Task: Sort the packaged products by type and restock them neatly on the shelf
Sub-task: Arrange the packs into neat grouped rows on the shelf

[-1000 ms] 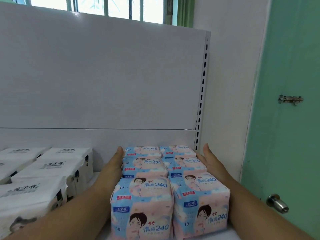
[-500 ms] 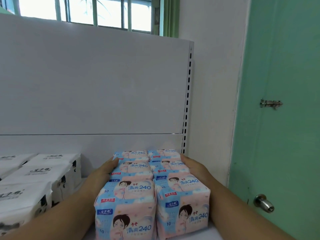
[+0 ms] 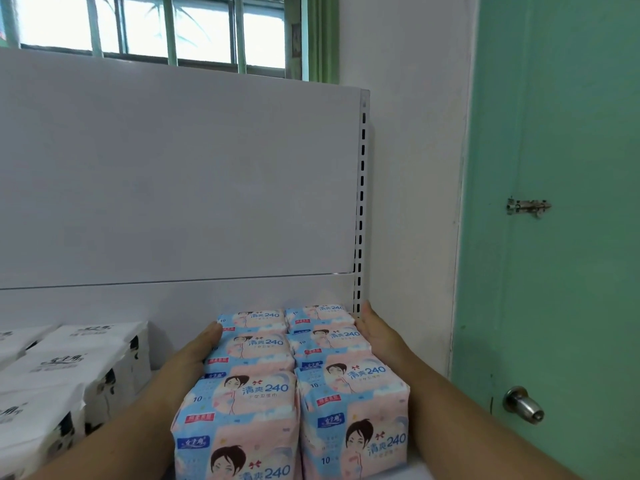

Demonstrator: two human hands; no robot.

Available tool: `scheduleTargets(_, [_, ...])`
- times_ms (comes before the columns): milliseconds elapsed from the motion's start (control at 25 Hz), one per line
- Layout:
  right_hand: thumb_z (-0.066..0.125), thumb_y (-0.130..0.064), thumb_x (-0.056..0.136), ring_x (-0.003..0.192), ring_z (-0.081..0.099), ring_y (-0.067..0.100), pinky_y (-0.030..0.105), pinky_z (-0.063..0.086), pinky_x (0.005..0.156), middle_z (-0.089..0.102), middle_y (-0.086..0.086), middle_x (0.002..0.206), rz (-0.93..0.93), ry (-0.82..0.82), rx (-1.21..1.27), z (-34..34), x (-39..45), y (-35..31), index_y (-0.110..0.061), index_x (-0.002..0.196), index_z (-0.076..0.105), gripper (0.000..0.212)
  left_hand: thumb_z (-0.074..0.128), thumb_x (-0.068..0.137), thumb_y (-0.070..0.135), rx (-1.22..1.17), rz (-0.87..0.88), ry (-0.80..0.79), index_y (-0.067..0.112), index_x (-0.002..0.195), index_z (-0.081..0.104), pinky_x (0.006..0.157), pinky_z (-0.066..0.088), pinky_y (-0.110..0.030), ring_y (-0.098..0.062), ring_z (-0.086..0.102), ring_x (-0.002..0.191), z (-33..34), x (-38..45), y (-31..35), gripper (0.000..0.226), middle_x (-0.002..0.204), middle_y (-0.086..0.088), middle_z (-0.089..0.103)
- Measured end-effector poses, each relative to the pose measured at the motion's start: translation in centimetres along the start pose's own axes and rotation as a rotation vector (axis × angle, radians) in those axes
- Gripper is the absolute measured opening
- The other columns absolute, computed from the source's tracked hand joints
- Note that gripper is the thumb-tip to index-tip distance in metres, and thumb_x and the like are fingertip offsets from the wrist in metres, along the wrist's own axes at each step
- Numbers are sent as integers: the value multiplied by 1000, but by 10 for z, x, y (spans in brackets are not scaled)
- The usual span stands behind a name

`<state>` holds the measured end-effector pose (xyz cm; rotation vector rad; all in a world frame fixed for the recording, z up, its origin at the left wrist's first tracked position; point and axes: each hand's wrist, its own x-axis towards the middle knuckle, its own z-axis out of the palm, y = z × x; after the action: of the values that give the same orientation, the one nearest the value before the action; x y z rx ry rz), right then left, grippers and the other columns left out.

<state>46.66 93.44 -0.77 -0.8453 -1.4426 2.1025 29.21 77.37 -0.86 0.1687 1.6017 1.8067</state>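
White packs (image 3: 65,372): far left on the shelf, rows of white packages with black print, standing apart from the pink and blue block.
Left hand (image 3: 194,355): flat against the left side of the block, fingers straight, fingertips reaching toward the back row (pressing, not curling round anything).
Pink and blue packs (image 3: 294,386): six of them on the shelf, two columns side by side and three deep, touching one another, the back pair close to the back panel (image 3: 173,188).
Right hand (image 3: 375,332): flat on the right side of the block, fingers extended, fingertips near the slotted upright (image 3: 361,209).
Shelf (image 3: 420,462): only a small bare white patch shows, by the front right pack.
Door (image 3: 561,237): green, far right, with a metal latch (image 3: 528,206) and a round knob (image 3: 523,405).
Window (image 3: 156,26): barred, above the back panel.
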Motion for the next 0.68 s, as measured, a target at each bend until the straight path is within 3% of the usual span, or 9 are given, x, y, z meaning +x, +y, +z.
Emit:
scheduleTargets(80, [33,-60,97,107,67,35,32,54,71,61,19,130,22,2,-6,0,-4,0,-18,95,64,53,48,101,30,30,49,-26,7,134,50,21,37,-25,-26,54,26,-3,-7,-1,41,50,-18,62])
scheduleTargets(160, [29,-60,99,111,65,34,32,53,68,65,17,123,7,-7,-8,-7,-9,0,-17,103,66,57,45,102,28,101,124,-64,1,113,56,33,46,-23,-25,63,38,-5,-15,-1,31,63,-22,66])
scheduleTargets(200, [27,-61,99,112,65,32,34,54,73,66,15,125,-27,-12,5,-12,-12,0,-16,117,64,61,44,103,30,151,158,-65,-1,113,55,55,55,-22,-26,73,66,-7,-15,2,34,85,-27,70])
scheduleTargets(280, [28,-66,96,133,48,28,41,47,98,46,10,148,-92,-7,55,-21,-24,1,-13,147,39,75,48,99,43,299,273,12,19,138,48,100,45,-44,-29,54,124,-12,-30,7,45,134,-7,56])
scheduleTargets(360, [33,-71,91,143,33,25,47,32,114,30,6,158,-132,-26,127,-27,-38,5,-17,154,24,83,50,94,53,585,492,-72,49,137,43,103,40,-46,-22,52,124,-21,-63,9,44,131,12,50])
scheduleTargets(440, [37,-73,88,137,43,26,49,36,112,39,6,154,-109,-60,128,-28,-50,9,-19,153,28,85,46,83,68,1063,609,-246,63,136,30,107,40,-38,-12,49,130,-20,-92,9,56,141,23,42])
scheduleTargets(520, [37,-71,89,113,64,31,48,49,97,65,11,127,-59,-81,102,-22,-65,15,-15,136,49,74,28,71,83,1548,708,-320,60,145,8,117,2,-31,-3,-2,145,-14,-92,1,81,157,25,-2])
scheduleTargets(560, [34,-70,91,102,69,33,47,52,91,71,14,113,-43,-100,93,-16,-72,18,-11,123,58,71,19,69,84,1662,783,-325,56,147,0,113,-8,-27,0,-17,140,-10,-92,-5,85,156,22,-14])
scheduleTargets(680, [31,-68,93,91,73,34,43,54,81,74,18,103,-41,-106,70,-7,-79,19,-14,105,67,66,0,61,88,1709,884,-307,55,147,-8,110,-11,-23,6,-18,132,-5,-89,-11,93,158,20,-16])
